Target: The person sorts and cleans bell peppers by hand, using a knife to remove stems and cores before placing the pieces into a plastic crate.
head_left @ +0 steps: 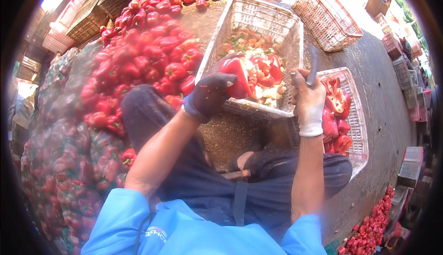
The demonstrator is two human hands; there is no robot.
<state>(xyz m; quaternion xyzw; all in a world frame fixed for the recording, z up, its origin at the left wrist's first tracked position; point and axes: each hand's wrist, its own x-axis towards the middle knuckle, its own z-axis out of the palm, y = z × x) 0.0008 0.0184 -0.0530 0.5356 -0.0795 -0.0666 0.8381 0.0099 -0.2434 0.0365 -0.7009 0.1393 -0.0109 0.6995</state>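
Observation:
In a dark glove, my left hand (pixel 210 93) grips a red bell pepper (pixel 236 77) over the near left side of a white plastic crate (pixel 258 109). Inside that crate lie pepper cores, pale seeds and red cut pieces (pixel 265 70). My right hand (pixel 308 99), in a whitish glove, is closed round a knife (pixel 314 63) whose dark, curved blade points up, away from the pepper. Just right of this hand, a second white crate (pixel 357 125) holds red pepper halves and pieces (pixel 336 116).
A large heap of whole red peppers (pixel 152 51) spreads to the left, beside full mesh sacks (pixel 69 162). An upright crate (pixel 325 19) stands at the far right. More peppers (pixel 371 229) lie low on the right. Stacked crates (pixel 408 79) line the right edge.

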